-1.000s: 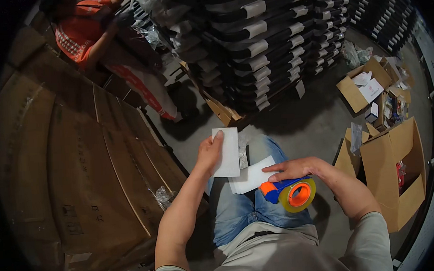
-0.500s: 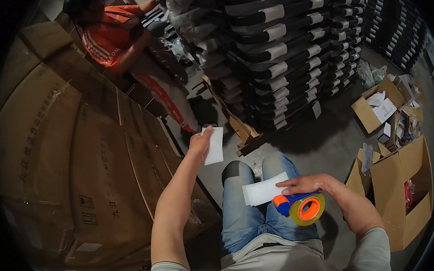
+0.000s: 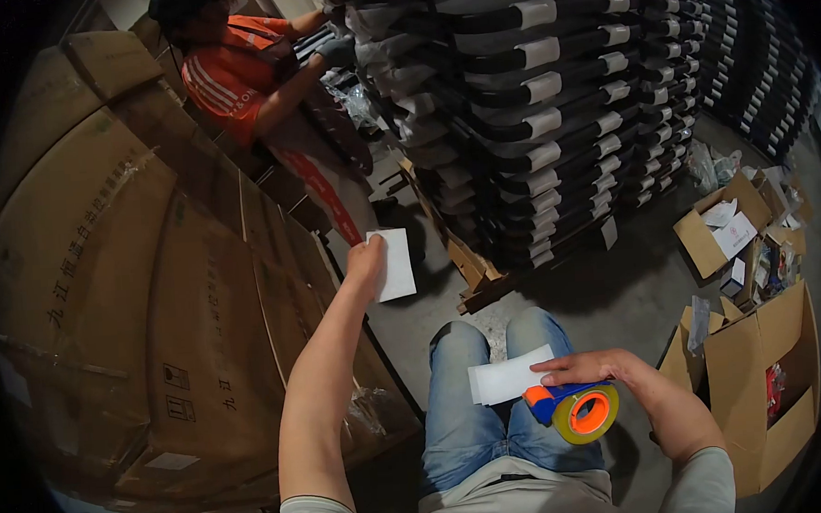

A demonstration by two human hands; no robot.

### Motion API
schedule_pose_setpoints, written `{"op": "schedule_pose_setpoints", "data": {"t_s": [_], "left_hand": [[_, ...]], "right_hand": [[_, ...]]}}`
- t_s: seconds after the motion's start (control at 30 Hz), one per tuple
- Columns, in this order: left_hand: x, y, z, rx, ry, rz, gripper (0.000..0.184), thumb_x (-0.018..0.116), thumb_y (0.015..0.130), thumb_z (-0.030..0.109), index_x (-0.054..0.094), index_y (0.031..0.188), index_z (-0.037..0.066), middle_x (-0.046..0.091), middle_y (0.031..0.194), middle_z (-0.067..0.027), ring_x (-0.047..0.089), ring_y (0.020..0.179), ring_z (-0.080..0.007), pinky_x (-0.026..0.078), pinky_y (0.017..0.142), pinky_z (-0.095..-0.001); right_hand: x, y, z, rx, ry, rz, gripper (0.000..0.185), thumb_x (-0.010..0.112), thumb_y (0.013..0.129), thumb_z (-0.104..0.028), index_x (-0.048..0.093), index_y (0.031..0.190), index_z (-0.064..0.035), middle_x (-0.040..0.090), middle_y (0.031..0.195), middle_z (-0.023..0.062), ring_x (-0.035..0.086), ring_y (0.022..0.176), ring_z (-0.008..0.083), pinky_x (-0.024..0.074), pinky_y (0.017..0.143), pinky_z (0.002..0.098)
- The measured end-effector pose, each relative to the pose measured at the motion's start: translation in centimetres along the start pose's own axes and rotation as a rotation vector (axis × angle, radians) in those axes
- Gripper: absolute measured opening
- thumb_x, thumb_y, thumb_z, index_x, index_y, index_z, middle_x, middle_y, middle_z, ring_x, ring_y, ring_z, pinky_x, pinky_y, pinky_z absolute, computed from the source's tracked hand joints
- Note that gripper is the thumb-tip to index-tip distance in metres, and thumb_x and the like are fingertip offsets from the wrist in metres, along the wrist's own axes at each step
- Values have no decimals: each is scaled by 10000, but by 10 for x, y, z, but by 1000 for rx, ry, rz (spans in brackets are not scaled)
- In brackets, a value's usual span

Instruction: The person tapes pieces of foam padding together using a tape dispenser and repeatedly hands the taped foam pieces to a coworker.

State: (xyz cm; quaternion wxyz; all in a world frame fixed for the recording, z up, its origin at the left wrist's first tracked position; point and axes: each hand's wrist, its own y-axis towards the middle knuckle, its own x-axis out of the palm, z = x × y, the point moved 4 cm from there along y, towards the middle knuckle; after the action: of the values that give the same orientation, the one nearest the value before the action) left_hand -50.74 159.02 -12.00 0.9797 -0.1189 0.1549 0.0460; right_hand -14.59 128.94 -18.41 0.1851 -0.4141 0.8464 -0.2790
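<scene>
My left hand (image 3: 366,256) is closed on the edge of a white paper sheet (image 3: 393,265), held out ahead of me beside the cartons. In front of my thighs, my right hand (image 3: 579,367) grips a tape dispenser (image 3: 553,402) with a blue body and orange parts. A roll of yellowish clear tape (image 3: 608,423) sits on its orange hub. The same hand also holds several white paper sheets (image 3: 510,378), fanned slightly, under its fingers. How the fingers wrap the dispenser's handle is partly hidden.
Large brown cartons (image 3: 218,304) stand along my left. Ahead rises a tall stack of black parts with white wraps (image 3: 541,92) on a wooden pallet (image 3: 487,294). A co-worker in an orange shirt (image 3: 234,80) reaches to it. Open boxes (image 3: 759,359) lie at right.
The view has shifted slightly. My left hand with its sheet has moved a little left; my right hand keeps the dispenser and papers. The co-worker's gloved hand now shows at the stack.
</scene>
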Motion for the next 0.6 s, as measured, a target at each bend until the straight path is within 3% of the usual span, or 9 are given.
{"op": "schedule_pose_setpoints", "data": {"t_s": [0.2,0.47,0.6], "left_hand": [[-7,2,8,25,-29,-9,387,583,936,338,687,927,-34,677,819,-79,634,729,-192,502,675,-373],[-3,-7,12,30,5,-2,542,648,985,503,696,922,-33,688,848,-60,612,737,-162,497,692,-353],[-4,-11,14,34,-26,15,526,653,987,490,701,932,-31,691,850,-63,610,742,-160,498,695,-354]], "right_hand": [[2,-13,-22,54,24,-2,667,544,1055,-519,376,1621,-207,426,1618,139,415,1468,228,284,1220,306],[-1,-6,-12,21,6,-16,655,544,1059,-509,376,1622,-218,446,1604,133,425,1455,216,290,1215,300],[0,-7,-12,52,20,-12,653,542,1060,-508,373,1623,-222,447,1603,133,426,1453,214,290,1215,298]]}}
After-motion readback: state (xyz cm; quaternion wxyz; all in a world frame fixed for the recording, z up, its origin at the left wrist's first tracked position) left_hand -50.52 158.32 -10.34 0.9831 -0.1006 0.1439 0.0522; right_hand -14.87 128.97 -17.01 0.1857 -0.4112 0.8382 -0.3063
